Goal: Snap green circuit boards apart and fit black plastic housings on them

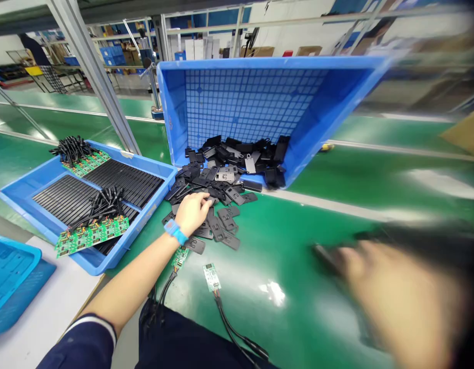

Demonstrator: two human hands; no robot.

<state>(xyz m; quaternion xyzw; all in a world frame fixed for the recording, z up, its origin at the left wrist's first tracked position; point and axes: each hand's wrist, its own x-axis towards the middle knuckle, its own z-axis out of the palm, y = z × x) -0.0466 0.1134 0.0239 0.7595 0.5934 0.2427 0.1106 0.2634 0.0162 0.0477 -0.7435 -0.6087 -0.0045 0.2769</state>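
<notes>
My left hand [194, 211], with a blue band at the wrist, reaches into a heap of flat black plastic covers [226, 218]. Its thumb and forefinger are pinched on a dark cover at the edge of that heap. At the right, my right hand [394, 292] is smeared by motion. A dark piece [327, 259] shows by its fingertips, too blurred to name. Between the hands, nearer to me, lies a small green circuit board [211, 277] with black cables [229, 323]. Another circuit board [180, 258] with cables lies below my left wrist.
A large blue crate [271, 62] lies tipped on its side, black cases spilling from its mouth. To the left, a shallow blue tray [148, 212] holds black strips and cabled circuit boards [93, 237]. A metal post [94, 72] rises behind it. Another blue bin [14, 271] stands lower left.
</notes>
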